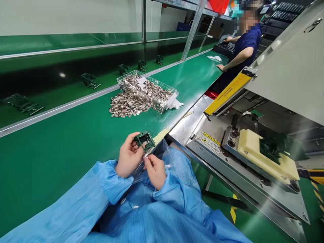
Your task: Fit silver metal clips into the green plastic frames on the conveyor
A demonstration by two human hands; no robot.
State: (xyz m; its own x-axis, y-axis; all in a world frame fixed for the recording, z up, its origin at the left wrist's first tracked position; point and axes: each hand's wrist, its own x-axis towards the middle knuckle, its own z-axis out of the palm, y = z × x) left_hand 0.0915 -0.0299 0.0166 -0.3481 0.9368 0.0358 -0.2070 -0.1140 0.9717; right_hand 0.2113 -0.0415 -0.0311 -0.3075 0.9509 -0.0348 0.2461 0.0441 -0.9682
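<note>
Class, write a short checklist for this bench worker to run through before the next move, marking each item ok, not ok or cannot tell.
1. Board secure: ok, the left hand holds the green board.
2. Strip gripped: cannot tell, the right hand is at the metal strip, but the grip is unclear.
3. Gloves on: not ok, both hands are bare.
4. Hands clear of the press: ok, both are away from it.
5. Parts contained: not ok, beside the bin a pile lies on the green belt.

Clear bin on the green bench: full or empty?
Full. The clear bin is heaped with small metal parts up to its rim, and more lie in a loose pile against it on the green bench.
</note>
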